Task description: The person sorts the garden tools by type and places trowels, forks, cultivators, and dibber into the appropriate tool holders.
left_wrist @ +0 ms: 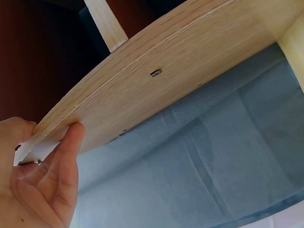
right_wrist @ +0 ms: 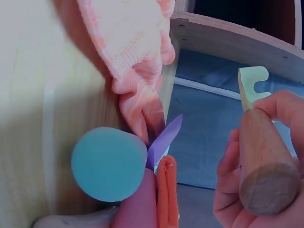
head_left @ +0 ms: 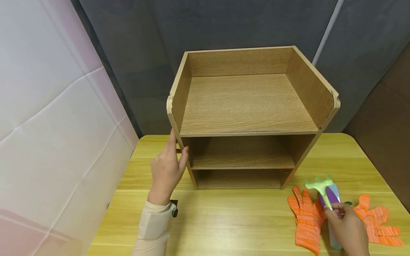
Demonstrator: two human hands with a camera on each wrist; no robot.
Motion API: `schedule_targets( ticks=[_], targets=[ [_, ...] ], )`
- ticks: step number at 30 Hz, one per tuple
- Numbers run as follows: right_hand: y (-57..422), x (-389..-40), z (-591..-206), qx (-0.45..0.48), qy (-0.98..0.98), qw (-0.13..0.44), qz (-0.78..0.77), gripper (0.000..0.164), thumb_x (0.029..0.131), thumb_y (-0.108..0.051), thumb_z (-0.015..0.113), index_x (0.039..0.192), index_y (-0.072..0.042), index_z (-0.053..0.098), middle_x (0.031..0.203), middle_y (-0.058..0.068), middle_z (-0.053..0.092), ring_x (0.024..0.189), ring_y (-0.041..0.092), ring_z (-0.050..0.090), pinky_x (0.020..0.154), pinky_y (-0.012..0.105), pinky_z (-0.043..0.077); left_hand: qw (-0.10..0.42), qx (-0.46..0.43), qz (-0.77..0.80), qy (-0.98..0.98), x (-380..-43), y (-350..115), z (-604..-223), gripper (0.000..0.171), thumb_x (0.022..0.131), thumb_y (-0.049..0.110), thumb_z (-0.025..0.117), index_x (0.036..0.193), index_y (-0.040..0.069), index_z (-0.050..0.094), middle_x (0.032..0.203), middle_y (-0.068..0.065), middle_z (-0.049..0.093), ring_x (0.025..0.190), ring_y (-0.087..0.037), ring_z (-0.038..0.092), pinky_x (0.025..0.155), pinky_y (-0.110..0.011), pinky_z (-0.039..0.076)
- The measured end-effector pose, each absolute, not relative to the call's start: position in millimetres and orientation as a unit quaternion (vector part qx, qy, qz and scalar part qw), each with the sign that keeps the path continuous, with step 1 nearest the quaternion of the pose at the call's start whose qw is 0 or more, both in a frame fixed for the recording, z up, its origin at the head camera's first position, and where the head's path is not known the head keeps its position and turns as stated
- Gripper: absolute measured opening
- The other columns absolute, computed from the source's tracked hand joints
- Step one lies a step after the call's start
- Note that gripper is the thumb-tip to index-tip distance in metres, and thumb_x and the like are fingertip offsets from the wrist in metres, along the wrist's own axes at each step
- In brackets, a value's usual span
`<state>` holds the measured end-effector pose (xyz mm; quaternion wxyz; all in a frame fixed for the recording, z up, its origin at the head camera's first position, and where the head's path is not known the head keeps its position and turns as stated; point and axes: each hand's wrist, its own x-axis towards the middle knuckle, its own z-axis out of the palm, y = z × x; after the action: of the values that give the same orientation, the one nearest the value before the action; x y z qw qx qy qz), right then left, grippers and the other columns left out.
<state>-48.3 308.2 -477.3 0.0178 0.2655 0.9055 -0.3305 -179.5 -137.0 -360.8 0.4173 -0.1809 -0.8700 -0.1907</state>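
Observation:
A small wooden shelf (head_left: 237,103) stands on the table. My left hand (head_left: 164,167) grips the front edge of its left side panel (left_wrist: 118,80), thumb on one face and fingers on the other in the left wrist view. At the lower right, my right hand (head_left: 349,227) holds a small garden rake with a light green head (head_left: 320,185); the right wrist view shows its wooden handle (right_wrist: 266,161) between thumb and fingers. Beneath the rake are a purple blade (head_left: 332,193) and a light blue piece, partly hidden. An orange glove (head_left: 307,224) lies beside them.
A second orange glove (head_left: 379,224) lies right of my right hand. In the right wrist view, a round teal end (right_wrist: 109,164) and a pink handle (right_wrist: 137,202) sit near the gloves. A pale wall (head_left: 57,117) borders the table's left side; a dark grey panel (head_left: 243,25) stands behind.

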Motion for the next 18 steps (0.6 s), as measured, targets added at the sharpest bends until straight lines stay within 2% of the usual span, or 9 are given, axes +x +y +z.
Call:
schedule_targets(
  ticks=[3, 8, 14, 16, 18],
  targets=[
    [308.1, -48.8, -475.7, 0.257, 0.905, 0.022, -0.339, 0.061, 0.096, -0.047, 0.045, 0.124, 0.008, 0.049, 0.110, 0.031, 0.061, 0.074, 0.025, 0.064, 0.058, 0.033, 0.050, 0.421, -0.178, -0.191, -0.869, -179.0, -137.3, -361.9, 0.067, 0.087, 0.015, 0.066, 0.145, 0.000, 0.036, 0.105, -0.020, 0.070, 0.040, -0.022, 0.051, 0.033, -0.029, 0.031],
    [306.3, -48.1, -473.4, 0.258, 0.898, 0.029, -0.355, 0.061, 0.097, -0.047, 0.044, 0.125, 0.007, 0.047, 0.103, 0.022, 0.062, 0.075, 0.018, 0.061, 0.059, 0.028, 0.049, 0.425, -0.177, -0.186, -0.868, -179.5, -137.2, -362.5, 0.066, 0.088, 0.015, 0.065, 0.144, 0.000, 0.036, 0.106, -0.020, 0.070, 0.037, -0.019, 0.042, 0.034, -0.027, 0.027],
    [303.7, -46.6, -471.1, 0.262, 0.881, 0.048, -0.391, 0.067, 0.095, -0.054, 0.045, 0.131, 0.002, 0.046, 0.116, 0.020, 0.058, 0.087, 0.015, 0.058, 0.066, 0.026, 0.049, 0.422, -0.179, -0.185, -0.869, -180.1, -137.3, -361.8, 0.066, 0.088, 0.017, 0.065, 0.145, 0.001, 0.035, 0.105, -0.020, 0.071, 0.041, -0.022, 0.052, 0.033, -0.029, 0.031],
    [303.1, -46.2, -470.3, 0.268, 0.869, 0.057, -0.412, 0.070, 0.093, -0.057, 0.046, 0.133, 0.001, 0.045, 0.119, 0.020, 0.056, 0.088, 0.013, 0.057, 0.067, 0.025, 0.050, 0.421, -0.180, -0.185, -0.870, -180.1, -137.3, -361.6, 0.066, 0.088, 0.017, 0.065, 0.145, 0.001, 0.036, 0.105, -0.019, 0.071, 0.044, -0.024, 0.057, 0.033, -0.031, 0.033],
    [301.8, -45.3, -469.4, 0.276, 0.858, 0.063, -0.429, 0.071, 0.092, -0.058, 0.047, 0.134, -0.001, 0.044, 0.120, 0.016, 0.056, 0.084, 0.006, 0.055, 0.065, 0.022, 0.049, 0.421, -0.181, -0.187, -0.869, -179.7, -137.5, -361.8, 0.065, 0.088, 0.017, 0.065, 0.145, 0.000, 0.036, 0.104, -0.019, 0.071, 0.050, -0.026, 0.062, 0.033, -0.032, 0.034]
  ],
)
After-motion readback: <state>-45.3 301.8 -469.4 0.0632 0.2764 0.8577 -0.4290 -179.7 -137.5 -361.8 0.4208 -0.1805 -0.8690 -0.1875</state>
